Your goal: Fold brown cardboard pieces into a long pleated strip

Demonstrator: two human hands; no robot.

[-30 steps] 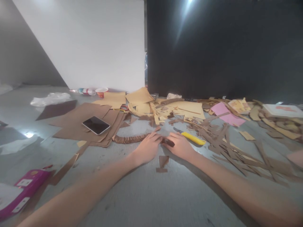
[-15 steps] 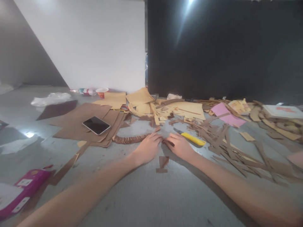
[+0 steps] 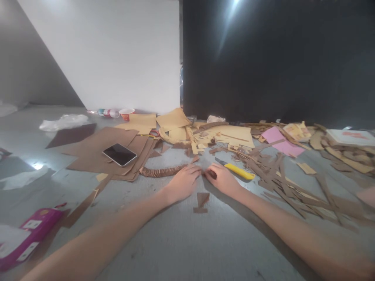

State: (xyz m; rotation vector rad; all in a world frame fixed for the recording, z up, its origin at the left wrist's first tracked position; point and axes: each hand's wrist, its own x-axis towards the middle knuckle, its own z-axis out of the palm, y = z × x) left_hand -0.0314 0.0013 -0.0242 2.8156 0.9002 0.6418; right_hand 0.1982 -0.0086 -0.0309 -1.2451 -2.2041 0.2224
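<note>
Grey surface (image 3: pixel 181 242), littered with cardboard scraps (image 3: pixel 272 168); white and black walls behind. Left hand (image 3: pixel 183 181) and right hand (image 3: pixel 224 180) pinching folded cardboard strip (image 3: pixel 162 171); yellow knife (image 3: pixel 238 171) just beside.

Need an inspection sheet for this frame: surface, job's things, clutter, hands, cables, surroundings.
Surface: grey floor, dusty.
Job's things: pleated cardboard strip lying flat; small dark piece at the right hand.
Clutter: yellow utility knife, phone on brown sheets, cardboard offcuts, pink paper, magenta box.
Hands: left hand on the strip's end; right hand pinching the small piece.
Cables: nothing seen.
Surroundings: white board, black panel.
</note>
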